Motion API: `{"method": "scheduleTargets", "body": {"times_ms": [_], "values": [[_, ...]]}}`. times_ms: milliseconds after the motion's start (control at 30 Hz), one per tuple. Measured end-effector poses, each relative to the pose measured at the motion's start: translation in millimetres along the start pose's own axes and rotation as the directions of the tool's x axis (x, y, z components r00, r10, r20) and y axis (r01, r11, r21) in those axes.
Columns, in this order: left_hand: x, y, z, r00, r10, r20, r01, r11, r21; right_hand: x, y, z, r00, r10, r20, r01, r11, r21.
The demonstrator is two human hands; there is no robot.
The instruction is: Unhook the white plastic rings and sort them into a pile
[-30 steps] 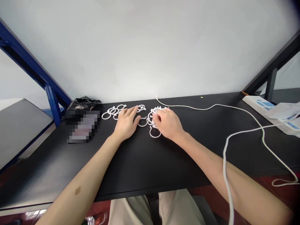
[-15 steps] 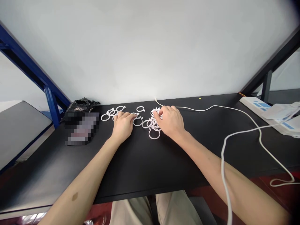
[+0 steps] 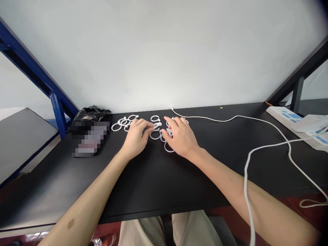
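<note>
My left hand [image 3: 135,136] is closed, thumb and forefinger pinching a white plastic ring [image 3: 156,125] with a small knob. Over the middle of the table, my right hand [image 3: 181,135] has its fingers apart, just above a heap of similar rings [image 3: 169,147] that it partly hides. One loose ring [image 3: 155,118] lies behind the pinched one, and another ring [image 3: 154,135] lies in front of it. Several more rings [image 3: 124,122] overlap on the far side of my left hand, to its left.
A crumpled black plastic bag [image 3: 89,114] lies at the back left, with a blurred-out object [image 3: 91,138] before it. A white cable [image 3: 237,116] runs along the black table [image 3: 143,184] and crosses my right forearm. White-and-blue packaging [image 3: 289,114] lies at the right.
My left hand has turned a little, and its pinching fingertips now show with a ring between them. My right hand's fingers have spread from their closer grip at the heap.
</note>
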State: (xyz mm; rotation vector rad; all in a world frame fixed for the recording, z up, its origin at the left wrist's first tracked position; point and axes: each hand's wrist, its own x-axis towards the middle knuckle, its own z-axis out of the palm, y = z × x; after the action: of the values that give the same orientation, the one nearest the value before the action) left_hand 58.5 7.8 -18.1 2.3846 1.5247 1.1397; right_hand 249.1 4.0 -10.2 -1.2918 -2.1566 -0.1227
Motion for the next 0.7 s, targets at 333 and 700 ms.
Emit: {"method": "scheduleTargets", "body": {"times_ms": [333,700], "values": [[-8,16,2,0.994,0.111,0.016,-0.111,0.991,0.072,-1,0,4,0.995,-0.094,0.034,0.094,0.996,0.001],[2,11,1,0.976,-0.187,-0.109,0.184,0.982,-0.037,0,-12,6,0.997,-0.080,-0.002,0.080,0.997,0.006]]}}
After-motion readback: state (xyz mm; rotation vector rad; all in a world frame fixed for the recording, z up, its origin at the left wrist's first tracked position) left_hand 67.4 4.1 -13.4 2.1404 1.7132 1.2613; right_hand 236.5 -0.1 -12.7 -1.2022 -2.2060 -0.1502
